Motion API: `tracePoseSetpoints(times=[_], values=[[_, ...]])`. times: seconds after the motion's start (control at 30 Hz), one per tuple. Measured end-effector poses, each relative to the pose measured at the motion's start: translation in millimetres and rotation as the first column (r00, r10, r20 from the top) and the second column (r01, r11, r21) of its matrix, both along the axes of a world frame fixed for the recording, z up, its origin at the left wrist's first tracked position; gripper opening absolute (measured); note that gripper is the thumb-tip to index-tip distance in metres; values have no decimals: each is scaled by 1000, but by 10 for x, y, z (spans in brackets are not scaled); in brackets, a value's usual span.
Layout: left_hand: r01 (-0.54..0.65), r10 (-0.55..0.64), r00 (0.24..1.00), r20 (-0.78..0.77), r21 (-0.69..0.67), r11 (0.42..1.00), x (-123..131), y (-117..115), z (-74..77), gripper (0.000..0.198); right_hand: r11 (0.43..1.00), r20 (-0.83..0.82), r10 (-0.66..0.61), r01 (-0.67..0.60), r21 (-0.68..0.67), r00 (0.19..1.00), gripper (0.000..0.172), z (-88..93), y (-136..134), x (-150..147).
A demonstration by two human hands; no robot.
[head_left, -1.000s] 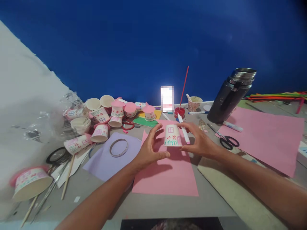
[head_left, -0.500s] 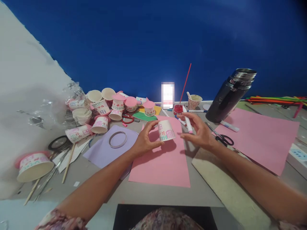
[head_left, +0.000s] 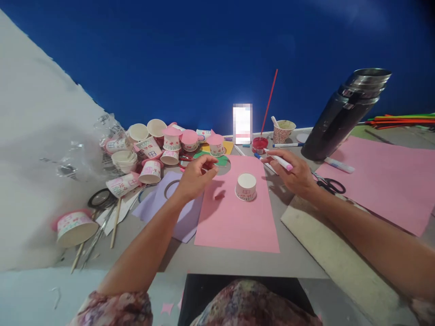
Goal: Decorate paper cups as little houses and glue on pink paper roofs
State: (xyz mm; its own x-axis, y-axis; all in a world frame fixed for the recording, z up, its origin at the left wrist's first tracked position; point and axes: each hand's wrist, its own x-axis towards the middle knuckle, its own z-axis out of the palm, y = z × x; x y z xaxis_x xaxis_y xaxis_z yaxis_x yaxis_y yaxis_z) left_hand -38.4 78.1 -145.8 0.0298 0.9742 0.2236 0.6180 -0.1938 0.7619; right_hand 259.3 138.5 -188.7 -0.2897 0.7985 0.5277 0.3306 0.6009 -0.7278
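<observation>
A small white paper cup [head_left: 246,183] stands upside down on the pink sheet [head_left: 238,228], with a window and flowers drawn on its side. My left hand [head_left: 200,179] hovers left of the cup, apart from it, its fingers bent and spaced with nothing seen between them. To the cup's right, my right hand [head_left: 294,172] grips a white marker with a pink end [head_left: 281,161]. Beneath my left forearm lie purple paper [head_left: 188,222] and a tape ring [head_left: 169,186], partly covered.
Several decorated cups with pink tops [head_left: 171,138] crowd the left. A black flask [head_left: 343,113] stands tilted in view at right, near scissors [head_left: 329,184]. A red paint jar [head_left: 260,146] and a patterned cup [head_left: 283,132] stand at the back; a pale board [head_left: 326,240] lies under my right forearm.
My left hand has let go of the cup and drawn back to the left. The cup now rests upside down on the pink sheet. My right hand keeps the marker, now tilted lower.
</observation>
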Motion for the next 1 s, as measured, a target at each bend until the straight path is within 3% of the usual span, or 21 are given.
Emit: tracePoseSetpoints(times=[0.1, 0.2, 0.3, 0.4, 0.47, 0.53, 0.6, 0.7, 0.83, 1.0], values=[[69, -113, 973, -201, -214, 974, -26, -98, 97, 28, 996, -70, 20, -26, -87, 997, 29, -39, 30, 33], [95, -197, 926, -323, -305, 948, 91, -230, -38, 18, 992, -204, -18, -8, -126, 979, 27, -40, 55, 63], [-3, -93, 926, -366, -254, 967, 215, -319, -261, 2, 991, -367, -22, -29, -132, 930, 25, 31, 15, 58], [-45, -40, 933, -357, -226, 973, 257, -394, -391, 5, 976, -436, 56, -141, -166, 898, 22, 125, -109, 18], [5, -64, 965, -256, -224, 975, 267, -464, -391, 4, 942, -427, 140, -253, -221, 894, 20, 176, -219, -13], [88, -99, 994, -40, -207, 974, 301, -542, -340, 4, 895, -410, 232, -358, -266, 882, 20, 214, -323, -40], [144, -110, 975, 193, -173, 974, 367, -606, -267, 9, 856, -404, 301, -431, -284, 864, 22, 241, -401, -61], [171, -99, 909, 405, -146, 974, 484, -644, -171, 19, 832, -411, 353, -483, -273, 841, 22, 267, -454, -80], [206, -103, 853, 512, -148, 967, 566, -631, -130, 29, 843, -395, 369, -482, -239, 841, 20, 302, -468, -96], [224, -123, 878, 462, -169, 960, 591, -621, -155, 15, 865, -268, 381, -444, -236, 885, 18, 350, -489, -116]])
